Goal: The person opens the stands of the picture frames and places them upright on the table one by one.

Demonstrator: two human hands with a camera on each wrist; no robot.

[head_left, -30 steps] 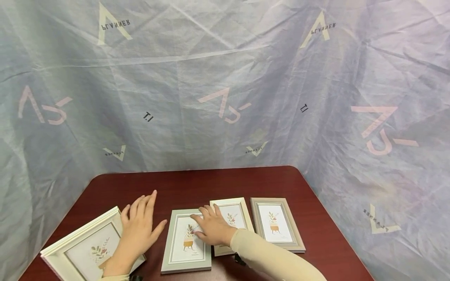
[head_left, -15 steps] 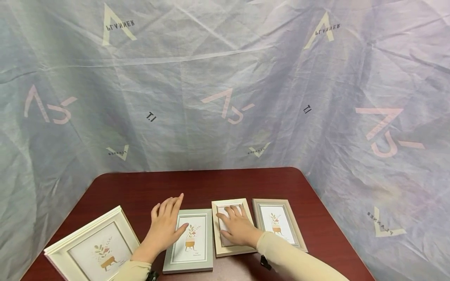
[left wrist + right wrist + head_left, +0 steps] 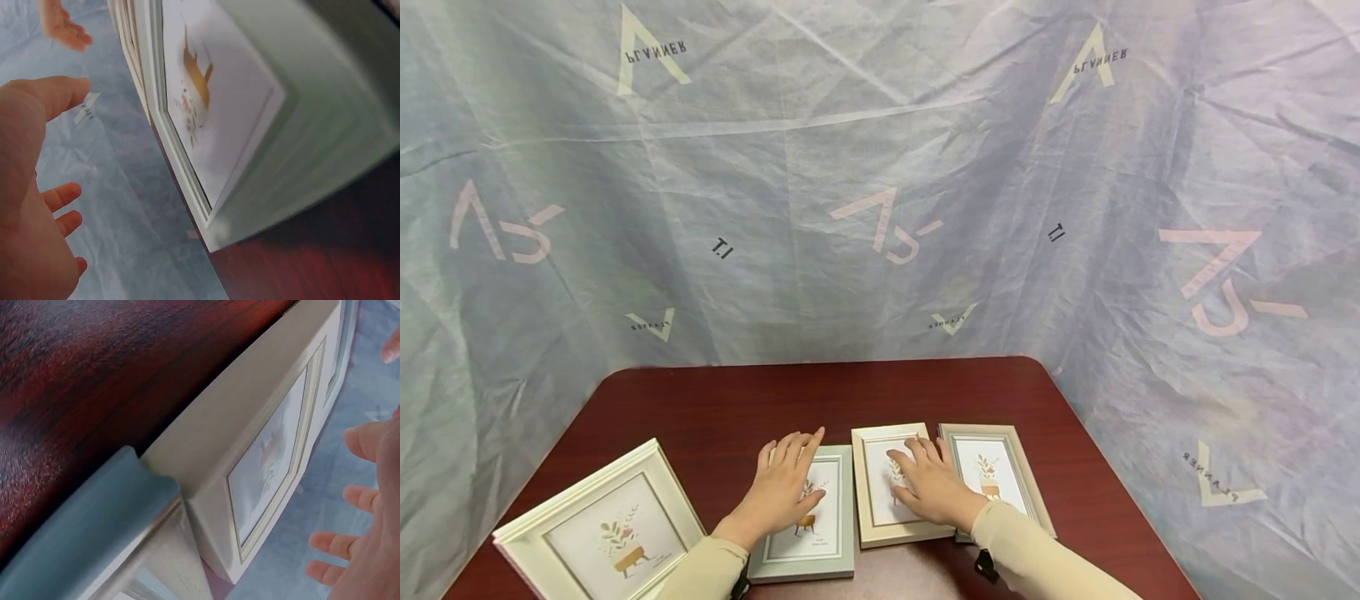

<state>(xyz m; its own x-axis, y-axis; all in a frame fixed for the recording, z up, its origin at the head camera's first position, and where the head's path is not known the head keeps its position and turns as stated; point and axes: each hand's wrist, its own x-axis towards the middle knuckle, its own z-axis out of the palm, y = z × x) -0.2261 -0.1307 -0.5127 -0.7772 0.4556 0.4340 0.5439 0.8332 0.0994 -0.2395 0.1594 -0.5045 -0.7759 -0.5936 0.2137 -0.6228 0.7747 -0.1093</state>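
Observation:
My left hand (image 3: pixel 778 492) hovers over the pale green photo frame (image 3: pixel 846 517), fingers spread and fairly straight. A gap shows between that hand (image 3: pixel 34 187) and the green frame (image 3: pixel 281 144) in the left wrist view. My right hand (image 3: pixel 936 490) is above the small cream photo frame (image 3: pixel 862 500), partly hiding its plant picture. Fingers are extended, and the right wrist view shows this hand (image 3: pixel 369 506) apart from the cream frame (image 3: pixel 250 425). Neither hand holds anything. A taupe photo frame (image 3: pixel 1026 471) lies at the right, its lower part behind my right wrist.
A larger cream photo frame (image 3: pixel 523 537) sits at an angle on the left, partly covered by my left sleeve (image 3: pixel 703 567). The dark red table (image 3: pixel 820 392) has rounded far corners. A grey printed cloth (image 3: pixel 775 192) hangs behind and beside it.
Both hands have moved right: the left from beside the larger cream frame to over the green one, the right from between the green and small cream frames to over the cream one.

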